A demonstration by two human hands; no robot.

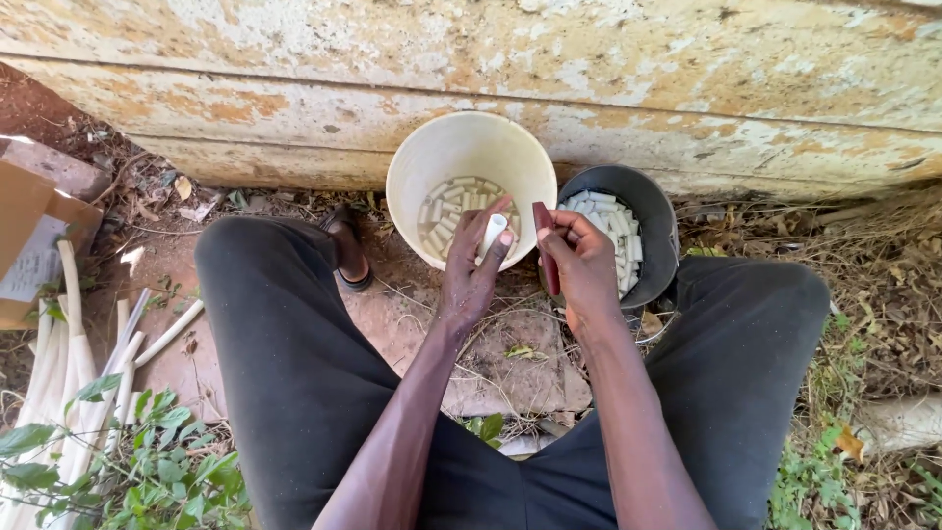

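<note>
You are sitting on the ground facing a peeling, weathered cream wall (589, 88), knees spread, working in the gap between them. Your left hand (471, 270) is pinching a short white plastic tube piece (493, 234) between thumb and fingertips, the other fingers loosely curled, right over the near rim of the cream plastic bucket (412, 157). Your right hand (584, 270) is gripping a slim dark red strip-like tool (545, 245), held upright just beside the tube piece; what kind of tool it is I cannot tell.

Judging by how things are lying, the work looks partly through. The cream bucket is holding a shallow layer of short tube pieces, with plenty of depth unfilled. The dark grey round metal pot (659, 211) just to its right, touching or nearly touching it, is holding a similar layer. A bundle of long white plastic pipes (88, 353) is lying uncut on the ground well apart, beyond your left leg, so a good deal seems left.

Room is tight ahead: both containers are standing against the wall's foot, and your hands are hovering close to both rims. Your thighs are hemming you in on either side. The flat stone slab (491, 363) beneath your wrists is offering the only bare space. A brown cardboard box (29, 226) is sitting far off at the edge of view.
</note>
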